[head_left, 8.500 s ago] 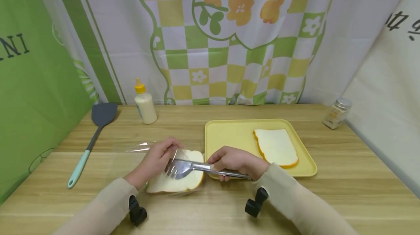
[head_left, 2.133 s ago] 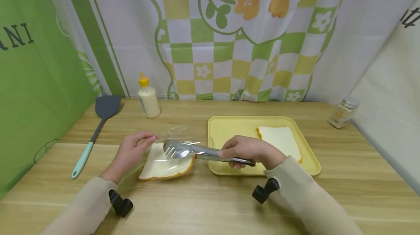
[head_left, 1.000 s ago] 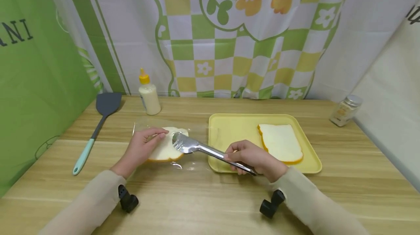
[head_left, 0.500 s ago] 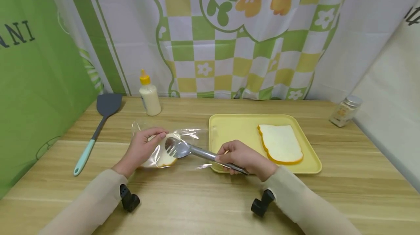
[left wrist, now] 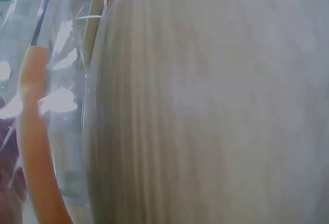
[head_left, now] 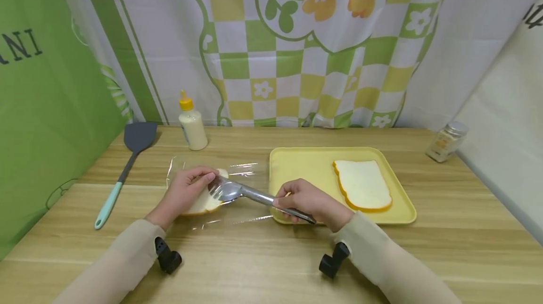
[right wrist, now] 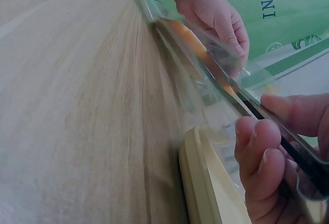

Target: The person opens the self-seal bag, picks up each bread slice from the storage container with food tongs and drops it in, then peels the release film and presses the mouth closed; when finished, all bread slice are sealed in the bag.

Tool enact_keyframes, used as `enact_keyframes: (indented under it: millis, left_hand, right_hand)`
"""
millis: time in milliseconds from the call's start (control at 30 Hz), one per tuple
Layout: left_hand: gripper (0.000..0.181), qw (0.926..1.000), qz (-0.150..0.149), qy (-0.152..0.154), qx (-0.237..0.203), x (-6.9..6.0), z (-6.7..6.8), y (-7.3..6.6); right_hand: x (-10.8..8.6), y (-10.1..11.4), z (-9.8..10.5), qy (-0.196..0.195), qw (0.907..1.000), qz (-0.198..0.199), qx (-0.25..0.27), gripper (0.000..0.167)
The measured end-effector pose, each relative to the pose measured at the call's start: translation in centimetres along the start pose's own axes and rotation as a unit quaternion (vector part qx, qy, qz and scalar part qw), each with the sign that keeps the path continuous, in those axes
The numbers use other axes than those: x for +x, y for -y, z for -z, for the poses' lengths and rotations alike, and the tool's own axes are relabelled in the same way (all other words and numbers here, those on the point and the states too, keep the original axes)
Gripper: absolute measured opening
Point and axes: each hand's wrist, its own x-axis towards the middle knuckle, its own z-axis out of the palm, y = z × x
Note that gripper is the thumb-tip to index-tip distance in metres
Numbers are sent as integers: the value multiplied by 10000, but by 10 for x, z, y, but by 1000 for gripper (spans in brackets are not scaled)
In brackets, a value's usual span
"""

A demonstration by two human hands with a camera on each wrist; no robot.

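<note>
**Working a bread slice leftward within clear film**

Pinching the film in nearly closed fingers of the left hand; gripping steel tongs in curled fingers of the right hand, with tong tips on the slice. Reaching farther left with the tongs than 1 second ago, bringing the slice farther beneath the left hand, on the worktop left of the yellow tray. Probably meaning a push deeper into the film; cannot tell how firmly clamped. Farther out, showing 1 uncovered slice on the tray, plus squeeze bottle and spatula leftward.
</note>
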Motion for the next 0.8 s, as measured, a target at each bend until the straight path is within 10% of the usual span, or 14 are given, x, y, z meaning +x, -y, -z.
enact_keyframes:
  millis: [200, 333, 567, 800]
  left_hand:
    - [27, 9981, 313, -355, 404, -3, 14, 2]
    - [25, 9985, 3, -91, 541, -3, 13, 0]
    - [27, 9921, -559, 679, 890, 5, -13, -18]
    - [7, 9845, -1064, 618, 1246, 14, -41, -31]
  right_hand:
    - [0, 0, 3, -69, 9998, -85, 155, 13]
    - [0, 0, 3, -27, 9997, -57, 227, 13]
    - [5, 2, -4, 59, 9997, 30, 253, 14]
    - [8, 1, -6, -35, 9999, 21, 163, 13]
